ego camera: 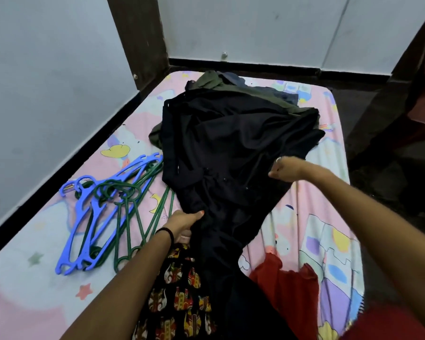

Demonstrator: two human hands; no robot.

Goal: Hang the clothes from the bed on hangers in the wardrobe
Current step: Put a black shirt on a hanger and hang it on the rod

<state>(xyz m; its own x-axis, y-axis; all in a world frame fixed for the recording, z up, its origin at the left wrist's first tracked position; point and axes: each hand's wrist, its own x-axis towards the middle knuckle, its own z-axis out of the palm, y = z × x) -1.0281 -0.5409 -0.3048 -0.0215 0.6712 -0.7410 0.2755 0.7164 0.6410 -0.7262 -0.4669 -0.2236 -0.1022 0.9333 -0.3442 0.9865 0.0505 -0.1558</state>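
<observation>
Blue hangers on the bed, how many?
2, possibly more hidden. Both blue hangers lie stacked, nearly overlapping, at the left of the bed sheet, tangled with the green hangers, beside the black garment.

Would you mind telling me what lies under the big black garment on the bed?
Beneath the black garment, an olive-green garment and a dark blue one poke out at the far end, and a patterned cloth shows near its close end. Anything else underneath is covered.
</observation>
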